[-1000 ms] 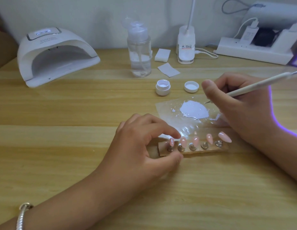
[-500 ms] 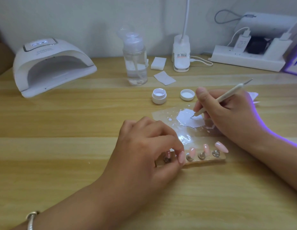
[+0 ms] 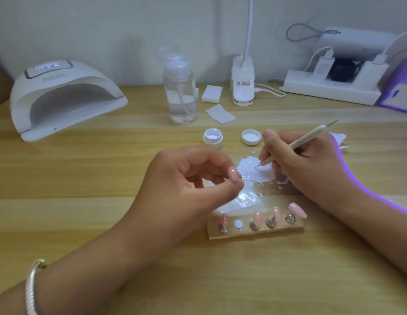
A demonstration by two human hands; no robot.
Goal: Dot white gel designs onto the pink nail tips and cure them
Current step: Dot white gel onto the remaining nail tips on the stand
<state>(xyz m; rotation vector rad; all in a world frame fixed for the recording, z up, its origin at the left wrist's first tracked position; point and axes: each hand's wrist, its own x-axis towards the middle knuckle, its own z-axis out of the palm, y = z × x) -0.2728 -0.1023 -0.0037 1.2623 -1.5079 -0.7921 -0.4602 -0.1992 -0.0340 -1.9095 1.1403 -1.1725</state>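
My left hand (image 3: 189, 185) pinches one pink nail tip (image 3: 232, 173) between thumb and forefinger, lifted above the table. The tan holder strip (image 3: 254, 230) lies below it with several pink nail tips (image 3: 296, 210) on metal stands and one bare white spot (image 3: 238, 223). My right hand (image 3: 307, 162) grips a white dotting pen (image 3: 298, 144); its fine point touches the white gel puddle (image 3: 252, 171) on a clear sheet. The open white gel jar (image 3: 212, 138) and its lid (image 3: 251, 137) sit just behind.
A white curing lamp (image 3: 61, 96) stands at the back left. A clear pump bottle (image 3: 179, 92), white pads (image 3: 212, 93), a clip lamp base (image 3: 242, 87) and a power strip with chargers (image 3: 329, 87) line the back. A purple-lit device (image 3: 400, 92) glows at far right.
My left hand lifted one nail tip with its stand off the holder, leaving a white spot. My right hand brought the pen point down into the white gel.
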